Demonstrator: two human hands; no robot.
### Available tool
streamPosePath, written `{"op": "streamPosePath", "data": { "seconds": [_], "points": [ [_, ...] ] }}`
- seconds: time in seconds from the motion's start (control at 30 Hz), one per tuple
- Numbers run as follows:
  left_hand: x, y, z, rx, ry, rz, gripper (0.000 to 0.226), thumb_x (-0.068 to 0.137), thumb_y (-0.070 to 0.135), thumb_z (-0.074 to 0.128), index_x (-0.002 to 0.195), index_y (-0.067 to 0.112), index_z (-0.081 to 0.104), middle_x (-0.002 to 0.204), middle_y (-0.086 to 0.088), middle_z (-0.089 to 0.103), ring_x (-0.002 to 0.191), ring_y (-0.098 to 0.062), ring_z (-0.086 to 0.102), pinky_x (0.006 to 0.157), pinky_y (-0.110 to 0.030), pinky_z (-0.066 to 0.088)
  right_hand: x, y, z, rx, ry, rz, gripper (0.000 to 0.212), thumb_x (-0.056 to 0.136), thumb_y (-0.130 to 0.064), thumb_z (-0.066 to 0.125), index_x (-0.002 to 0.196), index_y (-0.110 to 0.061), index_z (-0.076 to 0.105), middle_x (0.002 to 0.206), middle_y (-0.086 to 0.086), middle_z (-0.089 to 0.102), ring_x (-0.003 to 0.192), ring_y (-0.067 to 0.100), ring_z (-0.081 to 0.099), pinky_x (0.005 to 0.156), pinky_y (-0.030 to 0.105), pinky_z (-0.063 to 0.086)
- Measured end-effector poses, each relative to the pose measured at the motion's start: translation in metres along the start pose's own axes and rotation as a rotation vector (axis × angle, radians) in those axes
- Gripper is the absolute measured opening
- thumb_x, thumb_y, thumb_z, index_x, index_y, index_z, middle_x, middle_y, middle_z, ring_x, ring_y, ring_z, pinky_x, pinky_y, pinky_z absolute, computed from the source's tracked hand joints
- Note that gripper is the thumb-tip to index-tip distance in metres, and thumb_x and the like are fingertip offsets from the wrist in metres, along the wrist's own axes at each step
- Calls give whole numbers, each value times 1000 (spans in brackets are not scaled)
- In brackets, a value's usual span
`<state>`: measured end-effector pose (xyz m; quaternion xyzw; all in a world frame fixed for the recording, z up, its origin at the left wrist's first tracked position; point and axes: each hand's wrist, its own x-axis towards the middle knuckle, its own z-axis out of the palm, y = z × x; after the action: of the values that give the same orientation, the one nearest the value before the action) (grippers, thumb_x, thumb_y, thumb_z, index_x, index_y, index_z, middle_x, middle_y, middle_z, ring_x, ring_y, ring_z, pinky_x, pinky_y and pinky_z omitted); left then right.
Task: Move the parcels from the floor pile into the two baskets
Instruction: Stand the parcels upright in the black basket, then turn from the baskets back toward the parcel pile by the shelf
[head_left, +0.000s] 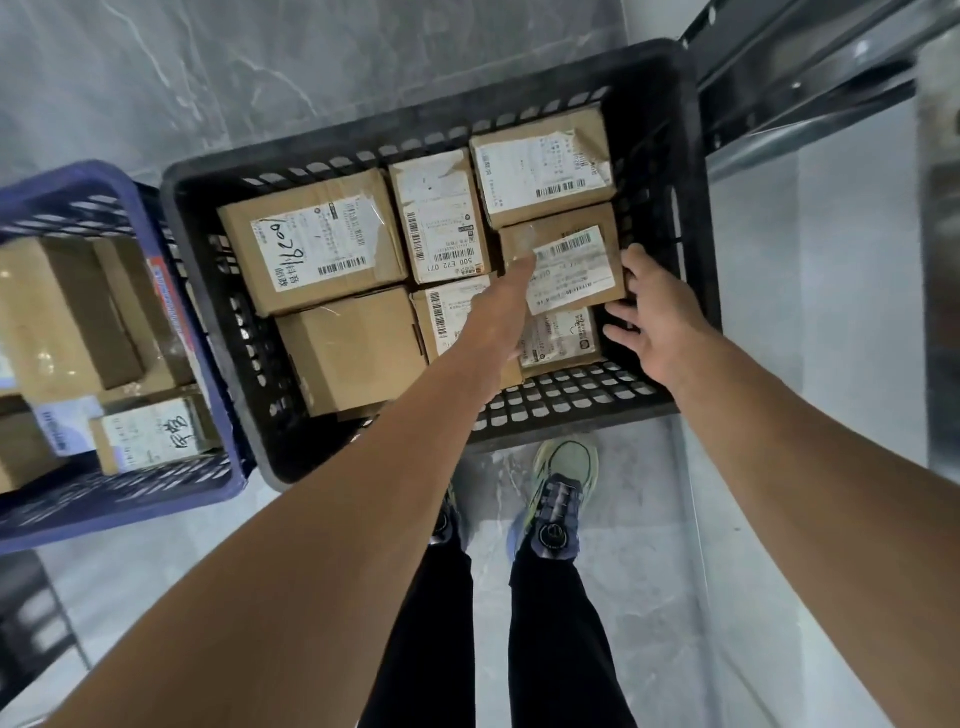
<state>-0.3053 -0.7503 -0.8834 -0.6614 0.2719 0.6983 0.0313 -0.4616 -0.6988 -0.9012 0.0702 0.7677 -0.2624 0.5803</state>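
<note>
Under me is a glossy grey floor (311, 62) of marbled tile. Far to the left of my hands sits a blue basket (104, 174) of slotted plastic, holding plain brown cardboard boxes and one small parcel (150, 434) whose white label carries black brush-like handwriting I cannot read. Touching it on the right is the black basket (415, 111), also slotted plastic, packed with taped cardboard boxes. The large parcel (311, 244) left of my left hand has a white barcode label with marker digits scrawled across it. The narrow parcel (441, 218) beside it reads "500 E72 071" upside down. My left hand (506, 306) reaches in with fingers stretched out, blurred, their tips on the left top of a labelled parcel (566, 260) that lies on top of other boxes in the basket's right half. My right hand (652, 322) is spread wide, fingers touching that parcel's right edge. Below my hands are my laced trainers (558, 499). Right of my right hand, grey metal rails (810, 104) run along the wall.
</note>
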Motion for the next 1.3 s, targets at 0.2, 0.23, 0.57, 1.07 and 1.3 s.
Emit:
{"op": "streamPosePath", "data": {
  "seconds": [0.2,0.23,0.57,1.07,1.3],
  "points": [
    [-4,0,8,81,58,10,54,87,74,38,115,37,64,142,-10,55,127,-30,53,112,-51,39,5,6,5,70,-48,5,38,106,-54,49,125,-28,67,118,-5,72,126,22,60,110,45,49],
    [-4,1,8,83,77,8,37,91,71,39,100,40,57,141,-11,53,129,-32,51,114,-53,37,6,7,6,83,-52,3,39,105,-54,50,128,-27,67,118,-5,71,127,23,59,111,46,49],
    [4,-5,6,120,61,67,65,95,65,33,139,25,58,141,-9,56,131,-29,51,113,-52,40,9,15,5,106,-107,-16,42,104,-56,51,135,-30,64,131,-6,69,131,20,57,113,47,45],
    [-75,9,-8,-13,68,49,57,108,57,35,150,22,49,141,0,56,130,-23,53,115,-50,41,-58,-6,-10,84,-46,-30,66,102,-60,52,158,-28,41,164,-2,41,149,22,40,122,46,34],
    [-192,47,-16,-43,56,133,66,106,63,34,157,21,42,153,0,49,139,-22,48,117,-48,39,-179,-38,-20,114,-117,-202,51,109,-48,45,153,-22,48,140,-14,61,137,11,50,119,37,36]
  ]
}}
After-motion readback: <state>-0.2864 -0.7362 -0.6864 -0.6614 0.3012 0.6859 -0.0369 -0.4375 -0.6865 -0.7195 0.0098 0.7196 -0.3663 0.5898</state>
